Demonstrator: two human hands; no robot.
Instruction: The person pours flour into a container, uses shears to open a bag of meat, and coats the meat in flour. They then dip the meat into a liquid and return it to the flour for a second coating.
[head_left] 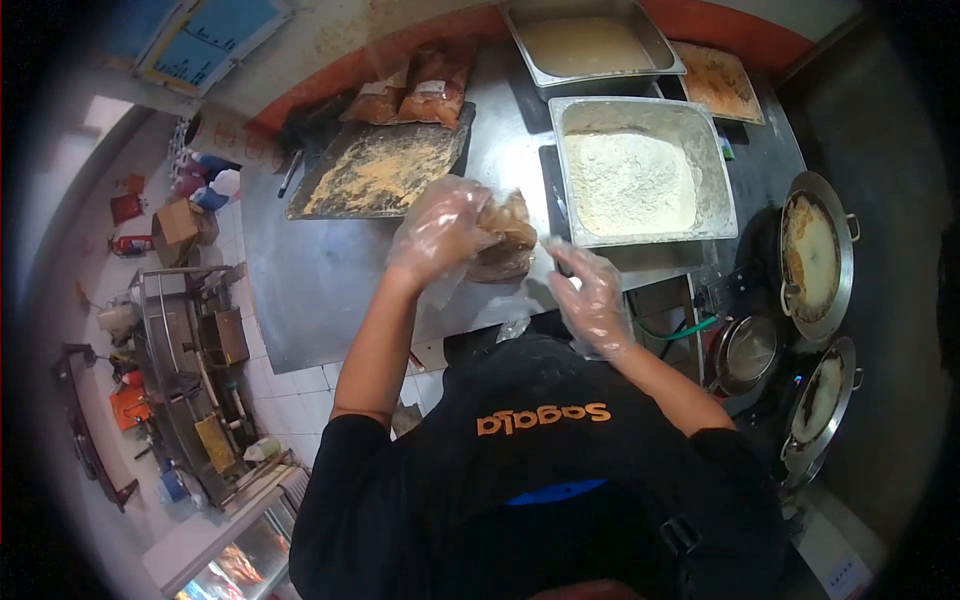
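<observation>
beneath the left hand's [440,235] grip sits a brownish plastic bag [508,240]

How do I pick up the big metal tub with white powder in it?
Best hold the tub by its left and right rims, coming from the person's side. It's wide and open-topped, and its edge seems to stick out, so fingers could hook underneath without touching the powder.

Black short sleeves, black apron with orange "Sagala" lettering, clear plastic gloves.
</observation>
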